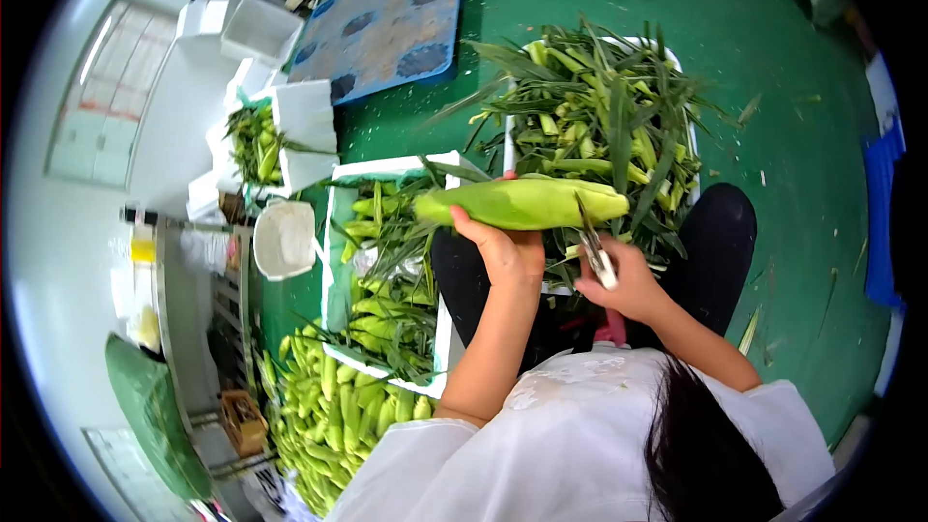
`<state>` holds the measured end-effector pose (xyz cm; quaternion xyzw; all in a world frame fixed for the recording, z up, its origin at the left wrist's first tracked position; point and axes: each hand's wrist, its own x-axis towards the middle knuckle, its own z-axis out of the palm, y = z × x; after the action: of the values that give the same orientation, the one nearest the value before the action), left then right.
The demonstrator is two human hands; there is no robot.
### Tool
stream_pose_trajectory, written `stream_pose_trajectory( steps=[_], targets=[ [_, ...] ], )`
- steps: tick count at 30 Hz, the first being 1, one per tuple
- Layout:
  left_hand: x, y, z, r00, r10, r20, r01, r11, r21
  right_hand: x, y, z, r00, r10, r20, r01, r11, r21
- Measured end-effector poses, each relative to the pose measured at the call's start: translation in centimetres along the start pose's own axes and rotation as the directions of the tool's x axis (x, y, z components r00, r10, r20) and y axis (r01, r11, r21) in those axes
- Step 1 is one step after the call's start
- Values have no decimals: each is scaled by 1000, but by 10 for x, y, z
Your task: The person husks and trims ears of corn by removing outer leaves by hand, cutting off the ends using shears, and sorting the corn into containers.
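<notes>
A green ear of corn in its husk (522, 204) lies level in my left hand (503, 246), whose fingers wrap round its underside and far side. My right hand (623, 278) is closed on a small cutting tool with a pale handle (601, 263). The tool's dark blades rest against the husk near the ear's right end. Just beyond the ear stands a white box (508, 140) heaped with cut leaves and stalks (590, 116). To the left, a white foam box (333, 261) holds husked ears and long leaves.
A large pile of green corn (333, 416) lies at the lower left. Farther off are a blue pallet (387, 24), a white bucket (284, 240), another foam box with corn (307, 116) and a metal rack (174, 329). Leaf scraps dot the green floor (793, 203).
</notes>
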<state>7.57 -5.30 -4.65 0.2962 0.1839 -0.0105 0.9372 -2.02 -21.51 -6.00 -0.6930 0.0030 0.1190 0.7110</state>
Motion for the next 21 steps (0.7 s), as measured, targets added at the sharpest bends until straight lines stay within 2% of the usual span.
stream_pose_trajectory(
  steps=[2, 3, 4, 5, 6, 7, 8, 9, 10, 11, 12, 14, 15, 16, 18, 19, 20, 21],
  targets=[
    [6, 11, -16, 954, -217, 208, 263, 939, -222, -18, -12, -2, 934, -83, 348, 26, 986, 166],
    [4, 10, -18, 903, -370, 220, 429, 816, -388, -25, -15, 1, 907, 7, 420, -155, 935, 319],
    [2, 11, -19, 824, -496, 272, 559, 639, -529, -26, -24, -5, 844, 86, 529, -289, 904, 314],
    [-2, 14, -23, 728, -521, 445, 684, 519, -513, -25, -20, -6, 786, 79, 613, -357, 867, 346],
    [-7, 19, -22, 732, -508, 454, 676, 625, -391, -28, -14, -8, 723, 68, 687, -429, 824, 370],
    [-4, 28, -33, 678, -467, 567, 678, 695, -239, -32, -11, -11, 728, -1, 685, -412, 798, 440],
    [-3, 40, -45, 606, -439, 663, 645, 759, -87, -34, -14, -22, 738, 37, 674, -523, 662, 537],
    [-22, 56, -29, 832, -401, 385, 429, 903, 12, -34, -22, -31, 722, 72, 688, -532, 695, 485],
    [-24, 65, -39, 763, -496, 413, 532, 846, 34, -33, -27, -35, 714, 101, 693, -532, 722, 443],
    [-25, 73, -49, 684, -585, 436, 625, 778, 63, -24, -30, -38, 700, 66, 711, -351, 899, 263],
    [-44, 80, -33, 749, -643, 159, 653, 757, -10, -17, -42, -38, 715, 58, 696, -237, 958, 164],
    [-48, 86, -24, 698, -699, 155, 700, 712, 54, -3, -50, -24, 867, -66, 494, -139, 919, 368],
    [-34, 79, -67, 614, -738, 280, 782, 616, -92, 16, -44, -30, 912, -30, 408, -124, 931, 344],
    [-30, 70, -82, 549, -694, 466, 817, 564, -123, 37, -33, -36, 949, 6, 315, -113, 940, 321],
    [-36, 73, -91, 608, -648, 459, 721, 692, 21, 68, -32, -40, 981, 181, 64, -188, 844, 503],
    [-42, 78, -94, 696, -610, 377, 628, 773, 91, 91, -2, -57, 945, 300, 126, -305, 680, 667],
    [-50, 87, -99, 783, -548, 294, 522, 836, 168, 100, 22, -63, 908, 383, 169, -379, 578, 723],
    [-60, 100, -106, 824, -490, 283, 495, 867, 60, 93, 34, -57, 896, 362, 256, -429, 564, 706]
  ],
)
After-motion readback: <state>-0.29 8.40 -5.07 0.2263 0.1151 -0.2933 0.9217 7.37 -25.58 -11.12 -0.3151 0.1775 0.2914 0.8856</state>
